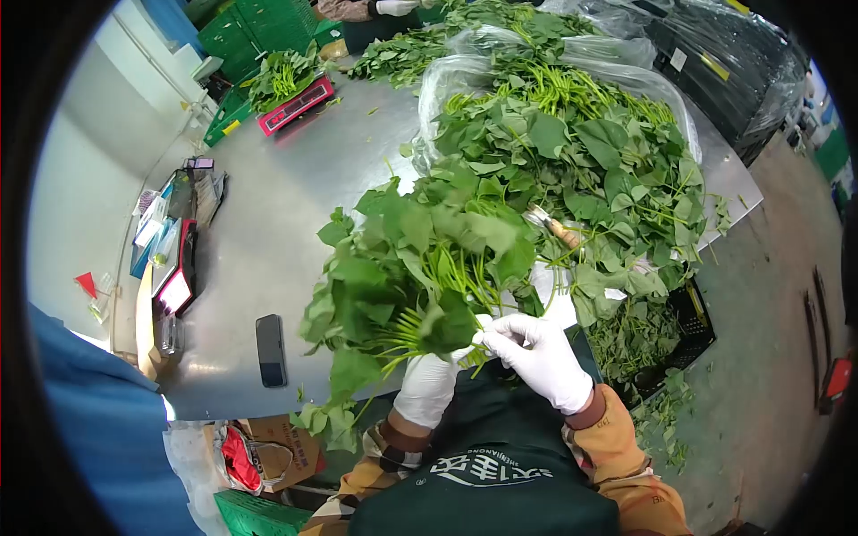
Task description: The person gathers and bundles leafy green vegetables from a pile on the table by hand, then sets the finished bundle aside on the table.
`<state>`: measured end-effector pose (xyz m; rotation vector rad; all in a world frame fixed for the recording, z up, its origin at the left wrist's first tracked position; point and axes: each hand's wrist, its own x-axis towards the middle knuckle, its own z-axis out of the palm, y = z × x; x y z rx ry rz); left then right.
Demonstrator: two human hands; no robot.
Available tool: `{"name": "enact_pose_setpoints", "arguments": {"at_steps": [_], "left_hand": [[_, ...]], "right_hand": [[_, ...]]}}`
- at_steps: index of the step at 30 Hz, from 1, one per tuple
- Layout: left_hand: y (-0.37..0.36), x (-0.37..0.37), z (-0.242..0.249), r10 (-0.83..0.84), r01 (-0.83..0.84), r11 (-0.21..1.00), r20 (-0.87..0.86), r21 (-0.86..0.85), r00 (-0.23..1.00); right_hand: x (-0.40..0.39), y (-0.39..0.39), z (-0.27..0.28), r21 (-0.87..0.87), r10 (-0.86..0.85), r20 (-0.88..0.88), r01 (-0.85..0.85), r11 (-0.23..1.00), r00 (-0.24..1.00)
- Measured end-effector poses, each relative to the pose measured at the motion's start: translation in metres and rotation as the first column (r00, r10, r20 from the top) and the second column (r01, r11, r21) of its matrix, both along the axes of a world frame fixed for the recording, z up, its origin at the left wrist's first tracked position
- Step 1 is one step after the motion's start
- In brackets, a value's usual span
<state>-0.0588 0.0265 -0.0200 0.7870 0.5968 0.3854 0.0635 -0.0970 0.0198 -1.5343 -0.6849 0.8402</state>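
Observation:
A bunch of leafy green stems is held in my left hand, which wears a white glove and is wrapped round the stem ends. My right hand, also gloved in white, is pinched at the stem ends just right of the left hand; leaves hide part of the fingertips. Beyond my hands lies a large heap of the same greens, partly in a clear plastic bag. A wooden-handled tool rests on the heap's near side.
On the metal table are a black phone and a red scale bearing greens. Papers and a tablet line the left edge. A black crate with leaves stands below right. Across the table is a co-worker's gloved hand.

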Motion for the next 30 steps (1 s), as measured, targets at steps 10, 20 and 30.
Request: {"name": "enact_pose_setpoints", "arguments": {"at_steps": [10,20,30], "left_hand": [[-0.007,0.013,0.036,0.239,-0.238,0.971,-0.017,0.023,0.971],[0.039,-0.008,0.037,0.449,-0.443,0.893,0.196,-0.074,0.872],[0.034,-0.015,0.029,0.432,-0.419,0.899,0.101,-0.128,0.896]], "right_hand": [[-0.008,-0.001,0.019,0.331,-0.387,0.657,0.215,0.919,0.647],[0.045,0.019,-0.034,0.110,-0.263,0.258,0.242,0.964,0.930],[0.067,0.048,-0.055,0.323,-0.417,0.250,0.331,0.887,0.874]]}}
